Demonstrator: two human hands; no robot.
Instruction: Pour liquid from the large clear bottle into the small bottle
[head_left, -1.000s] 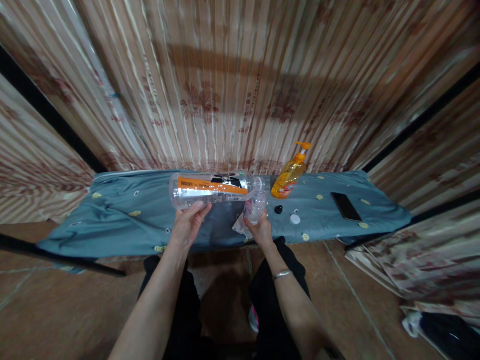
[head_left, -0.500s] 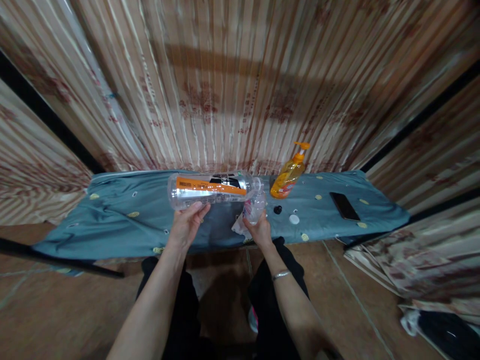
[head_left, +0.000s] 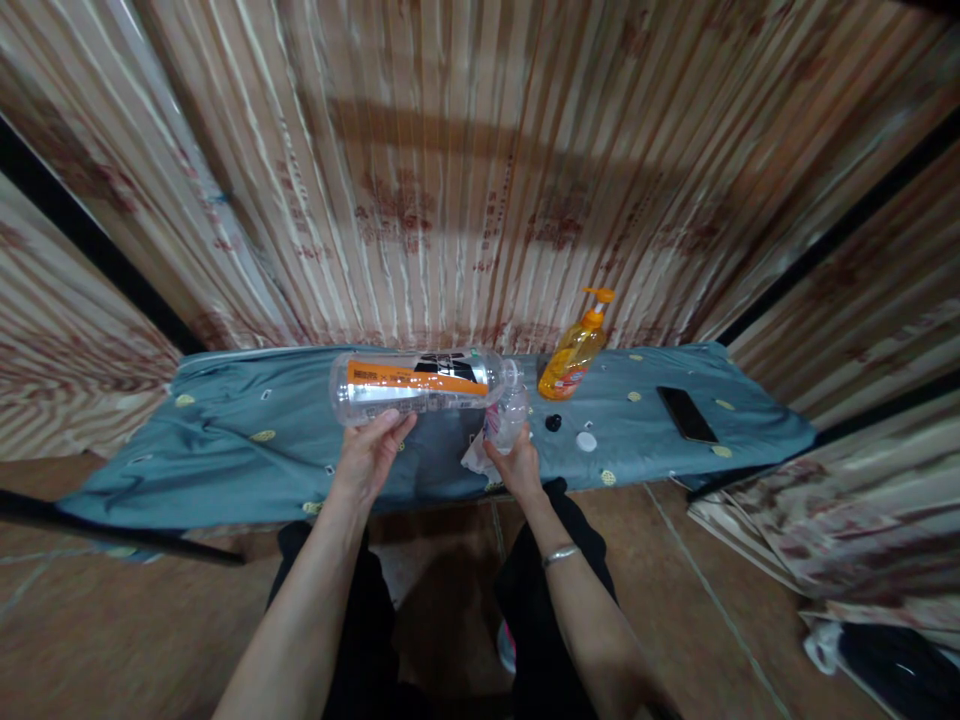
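Over teal cloth (head_left: 232, 400), left hand (head_left: 370, 458) grips a clear, orange-labelled bottle (head_left: 412, 386), right hand (head_left: 519, 464) a smaller bottle (head_left: 508, 416).

Home, apparently: you are facing flowered curtains (head_left: 420, 250), black poles (head_left: 97, 245), a printed teal cloth (head_left: 225, 430) and, below, a tiled floor (head_left: 667, 600).

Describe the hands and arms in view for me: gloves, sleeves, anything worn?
The left hand and right hand are ungloved. A narrow, shiny silver-coloured bangle circles the right wrist; nothing is seen worn on the left wrist. No sleeves cover either wrist.
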